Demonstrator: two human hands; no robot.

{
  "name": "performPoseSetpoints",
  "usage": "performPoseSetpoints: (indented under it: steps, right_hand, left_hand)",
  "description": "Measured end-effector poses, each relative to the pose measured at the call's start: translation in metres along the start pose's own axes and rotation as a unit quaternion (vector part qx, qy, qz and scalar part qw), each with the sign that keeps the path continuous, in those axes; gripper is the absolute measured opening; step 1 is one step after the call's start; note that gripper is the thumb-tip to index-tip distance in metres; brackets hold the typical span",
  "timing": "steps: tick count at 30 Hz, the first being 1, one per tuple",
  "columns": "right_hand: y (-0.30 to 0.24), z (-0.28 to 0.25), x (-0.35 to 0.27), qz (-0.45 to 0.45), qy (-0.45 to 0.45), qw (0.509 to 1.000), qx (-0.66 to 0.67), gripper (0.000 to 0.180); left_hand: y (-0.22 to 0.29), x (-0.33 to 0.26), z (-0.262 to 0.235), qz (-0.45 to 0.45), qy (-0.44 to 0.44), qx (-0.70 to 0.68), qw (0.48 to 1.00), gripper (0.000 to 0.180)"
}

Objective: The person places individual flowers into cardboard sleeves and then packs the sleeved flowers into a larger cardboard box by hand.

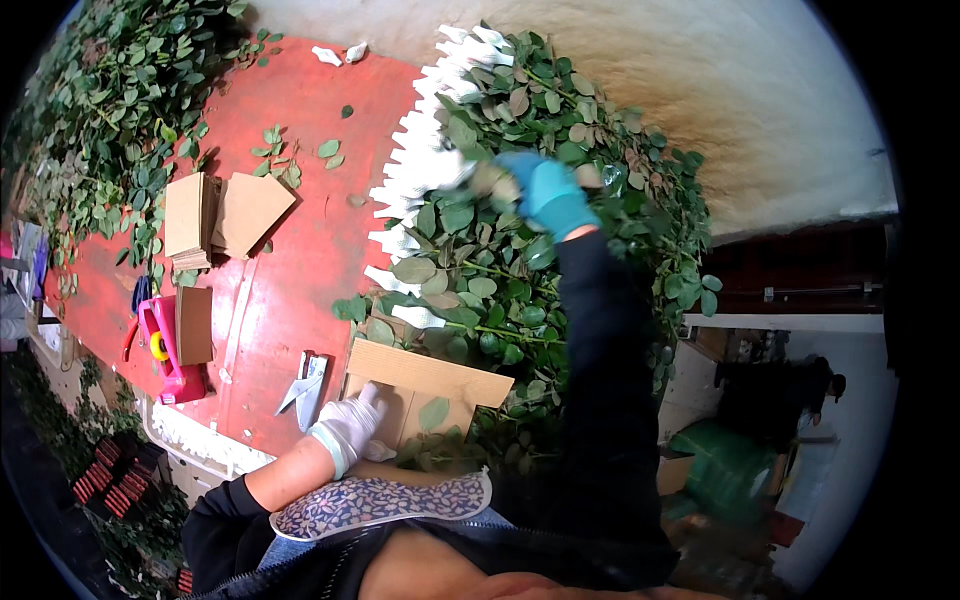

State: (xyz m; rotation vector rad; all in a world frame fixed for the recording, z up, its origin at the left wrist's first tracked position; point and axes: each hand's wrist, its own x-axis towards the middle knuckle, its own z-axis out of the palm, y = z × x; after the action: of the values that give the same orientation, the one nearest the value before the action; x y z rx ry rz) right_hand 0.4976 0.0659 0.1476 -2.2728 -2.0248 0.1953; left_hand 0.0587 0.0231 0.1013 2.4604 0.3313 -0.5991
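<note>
Step in hand: bunch wrapping. Left hand (347,420) flat, open, pressing cardboard sheet (425,385) on bench (290,270). Right hand (545,190) gripping wrapped rose stems (470,250), far. Next move likely needs firm, steady hold.

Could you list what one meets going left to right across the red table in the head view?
Pink tool → stack of cardboard sheets → stapler-like metal tool → left hand on a cardboard sheet → right hand on the heap of leafy stems.

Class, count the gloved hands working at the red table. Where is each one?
2. The left hand, in a white glove, rests on the cardboard sheet; the right hand, in a blue glove, reaches into the leafy stems.
</note>
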Motion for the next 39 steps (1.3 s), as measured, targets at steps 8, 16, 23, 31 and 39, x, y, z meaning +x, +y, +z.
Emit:
performPoseSetpoints:
  steps: [8, 16, 23, 31, 39]
  right_hand:
    - [-0.029, 0.078, -0.013, 0.108, 0.024, 0.991, -0.076, 0.043]
    - [-0.104, 0.084, -0.165, 0.012, -0.093, 0.990, -0.107, 0.028]
    - [-0.083, 0.011, -0.098, -0.015, 0.192, 0.981, -0.024, 0.020]
    - [-0.042, 0.045, -0.003, 0.087, 0.063, 0.985, -0.135, 0.015]
    - [0.005, -0.083, -0.190, 0.052, 0.561, 0.726, 0.395, 0.028]
  left_hand:
    - [-0.005, 0.005, 0.015, -0.008, 0.000, 0.082, 0.997, 0.065]
    - [-0.004, 0.006, 0.009, -0.010, -0.036, 0.014, 0.999, 0.064]
    - [-0.007, 0.007, 0.012, -0.003, -0.019, 0.029, 0.999, 0.063]
    - [-0.005, 0.002, 0.009, -0.011, -0.025, 0.063, 0.998, 0.068]
    - [-0.002, 0.005, 0.003, -0.017, -0.032, 0.040, 0.999, 0.072]
